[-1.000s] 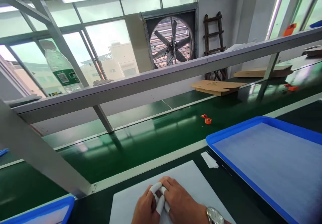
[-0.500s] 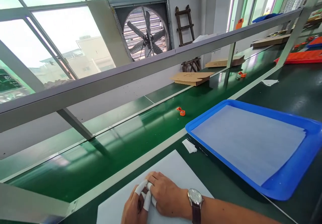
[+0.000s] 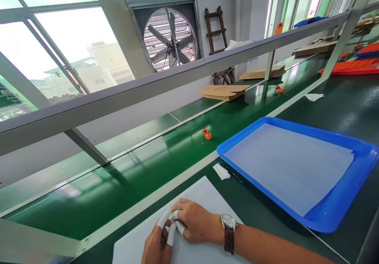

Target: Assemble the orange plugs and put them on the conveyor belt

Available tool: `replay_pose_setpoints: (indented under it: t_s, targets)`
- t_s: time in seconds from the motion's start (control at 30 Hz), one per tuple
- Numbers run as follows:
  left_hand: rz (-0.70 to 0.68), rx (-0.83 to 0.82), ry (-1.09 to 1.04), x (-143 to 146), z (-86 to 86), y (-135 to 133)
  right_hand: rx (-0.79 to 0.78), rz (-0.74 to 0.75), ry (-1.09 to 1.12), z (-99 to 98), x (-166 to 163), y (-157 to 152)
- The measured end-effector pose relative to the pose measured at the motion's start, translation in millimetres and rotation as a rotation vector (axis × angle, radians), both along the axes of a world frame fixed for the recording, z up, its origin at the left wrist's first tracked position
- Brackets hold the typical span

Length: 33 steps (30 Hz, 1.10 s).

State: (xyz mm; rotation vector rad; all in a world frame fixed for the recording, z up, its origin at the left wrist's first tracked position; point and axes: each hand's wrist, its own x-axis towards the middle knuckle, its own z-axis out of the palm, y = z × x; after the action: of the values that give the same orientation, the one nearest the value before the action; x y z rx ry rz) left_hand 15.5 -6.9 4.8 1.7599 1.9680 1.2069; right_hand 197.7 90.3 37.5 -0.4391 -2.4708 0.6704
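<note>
Head view: at bottom centre, the left hand (image 3: 156,241) and right hand (image 3: 197,222) meet above a white sheet (image 3: 205,195), fingers (image 3: 171,234) drawn narrow; whether they grip anything is hidden. Work seems under way; how much is done or left cannot be told.

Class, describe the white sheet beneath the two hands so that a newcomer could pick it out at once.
Find the large blue tray on the dark table. Left of it, nearer the viewer, a white sheet lies beneath the left hand and right hand. Unlike the paper lining the tray, it lies outside the tray, and is larger than the small white scrap nearby.
</note>
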Motion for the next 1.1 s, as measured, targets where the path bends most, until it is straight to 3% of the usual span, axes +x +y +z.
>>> replay_pose_setpoints:
  t_s: [0.23,0.47,0.67,0.73,0.8,0.9,1.1]
  targets:
    - [-0.036,-0.21,-0.068,-7,19.8,2,-0.13,-0.029,0.149,-4.6,-3,5]
    - [-0.051,-0.27,-0.254,-11,33.3,10,-0.188,-0.097,0.211,-1.4,-3,4]
    - [-0.019,-0.338,-0.273,-13,31.8,19,-0.516,-0.267,0.273,-0.5,-5,13]
    - [0.012,-0.384,-0.354,-18,36.8,36,-0.505,-0.293,0.217,-1.4,-5,15]
    - [0.018,-0.362,-0.394,-22,46.7,64,-0.368,-0.278,0.144,-3.1,-6,15]
    - [-0.061,-0.301,-0.258,-18,62.9,118,-0.129,-0.212,0.073,-6.6,-7,14]
    - [-0.15,-0.275,-0.17,46,66.0,231,0.047,-0.119,-0.011,-11.4,-9,17]
